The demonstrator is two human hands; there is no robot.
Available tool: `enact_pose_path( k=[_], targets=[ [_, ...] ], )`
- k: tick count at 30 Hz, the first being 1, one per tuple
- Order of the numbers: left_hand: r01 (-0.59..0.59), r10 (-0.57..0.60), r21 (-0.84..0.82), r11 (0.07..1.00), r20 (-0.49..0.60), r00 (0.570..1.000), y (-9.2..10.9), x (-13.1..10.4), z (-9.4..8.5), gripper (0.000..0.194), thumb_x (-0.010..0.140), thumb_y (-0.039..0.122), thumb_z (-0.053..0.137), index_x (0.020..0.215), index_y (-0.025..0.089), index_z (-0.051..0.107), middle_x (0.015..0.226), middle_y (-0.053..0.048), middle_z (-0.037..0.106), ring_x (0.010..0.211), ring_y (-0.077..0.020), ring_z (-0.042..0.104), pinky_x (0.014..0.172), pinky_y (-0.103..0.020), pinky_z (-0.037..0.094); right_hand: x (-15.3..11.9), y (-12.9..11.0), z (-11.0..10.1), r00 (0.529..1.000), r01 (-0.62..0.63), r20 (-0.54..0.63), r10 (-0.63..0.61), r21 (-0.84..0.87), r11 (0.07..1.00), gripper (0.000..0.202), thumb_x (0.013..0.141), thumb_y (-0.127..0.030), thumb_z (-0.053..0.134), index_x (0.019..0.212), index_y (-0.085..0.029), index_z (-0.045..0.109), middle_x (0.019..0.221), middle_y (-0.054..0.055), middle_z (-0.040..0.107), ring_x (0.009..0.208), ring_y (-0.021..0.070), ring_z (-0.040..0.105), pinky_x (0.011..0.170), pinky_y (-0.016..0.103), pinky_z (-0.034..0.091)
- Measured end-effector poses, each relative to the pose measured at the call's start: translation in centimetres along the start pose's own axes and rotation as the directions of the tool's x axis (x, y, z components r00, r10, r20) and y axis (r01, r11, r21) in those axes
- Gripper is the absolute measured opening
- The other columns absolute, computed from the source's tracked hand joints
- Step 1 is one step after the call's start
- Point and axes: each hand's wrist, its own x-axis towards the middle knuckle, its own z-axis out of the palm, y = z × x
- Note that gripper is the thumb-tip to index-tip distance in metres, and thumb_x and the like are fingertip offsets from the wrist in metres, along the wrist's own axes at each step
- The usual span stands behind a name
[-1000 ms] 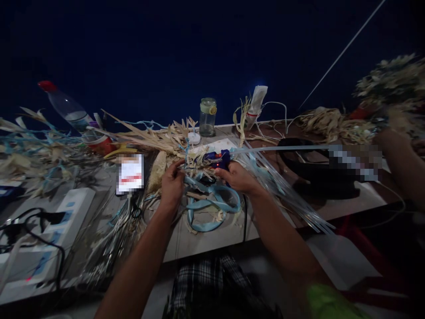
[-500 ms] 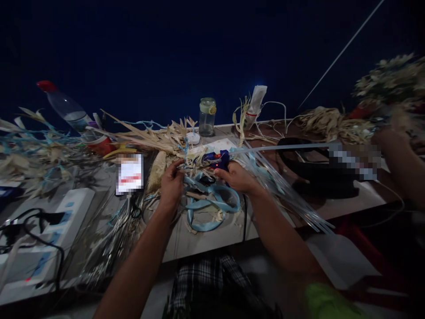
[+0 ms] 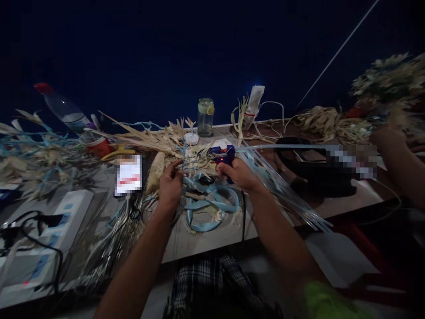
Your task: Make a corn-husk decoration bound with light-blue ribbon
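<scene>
My right hand (image 3: 241, 173) is closed round a blue glue gun (image 3: 226, 156) with a small red light; a long clear glue stick (image 3: 282, 146) runs out of its back to the right. My left hand (image 3: 171, 184) is pinched at the left end of a bundle of dried leaves wound with light blue cord (image 3: 184, 155). Pale leaf strips (image 3: 204, 166) lie between the two hands. Below them, a loop of light blue ribbon (image 3: 207, 227) rests on the table (image 3: 199, 247).
On the left are a power strip (image 3: 71, 212), a phone (image 3: 129, 177), wires and a tilted bottle (image 3: 64, 108). A lidded jar (image 3: 205, 117) stands behind. Clear glue sticks (image 3: 292, 195) and a black stand (image 3: 315, 173) lie right, near another person's hand (image 3: 388, 137).
My right hand and the glue gun have shifted slightly right, away from the leaf bundle. My left hand stays at the bundle's end.
</scene>
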Motion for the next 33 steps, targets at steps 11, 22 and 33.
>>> enact_pose_path(
  k=[11, 22, 33],
  targets=[
    [0.083, -0.069, -0.276, 0.958, 0.06, 0.996, 0.7, -0.2, 0.4, 0.042, 0.065, 0.019, 0.058, 0.106, 0.021, 0.052, 0.059, 0.007, 0.043, 0.045, -0.0044, 0.039, 0.042, -0.016, 0.031, 2.4, 3.2, -1.5, 0.904, -0.247, -0.278, 0.326, 0.284, 0.926, 0.044, 0.072, -0.059, 0.05, 0.07, -0.016, 0.056, 0.056, 0.001, 0.055, 0.046, 0.0091, 0.047, 0.046, 0.022, 0.036],
    [0.111, -0.107, -0.35, 0.93, 0.031, 0.994, 1.4, -0.6, 0.5, 0.032, 0.062, 0.022, 0.062, 0.089, 0.02, 0.045, 0.056, 0.009, 0.047, 0.04, -0.0035, 0.041, 0.041, -0.015, 0.03, 1.2, 1.8, -1.6, 0.87, -0.485, -0.466, 0.164, -0.744, 0.459, 0.045, 0.083, -0.046, 0.036, 0.075, -0.013, 0.066, 0.082, 0.018, 0.067, 0.084, 0.0232, 0.062, 0.069, 0.028, 0.041],
    [0.211, -0.14, -0.482, 0.85, 0.18, 0.974, 2.8, -1.3, 0.5, 0.034, 0.058, 0.02, 0.067, 0.082, 0.02, 0.043, 0.053, 0.009, 0.049, 0.046, -0.0065, 0.05, 0.047, -0.017, 0.039, 3.1, -0.5, 1.8, 0.99, -0.078, 0.134, 0.041, 0.29, 0.954, 0.03, 0.058, -0.029, 0.067, 0.084, -0.013, 0.064, 0.069, 0.002, 0.063, 0.063, 0.0118, 0.057, 0.061, 0.022, 0.044]
  ],
)
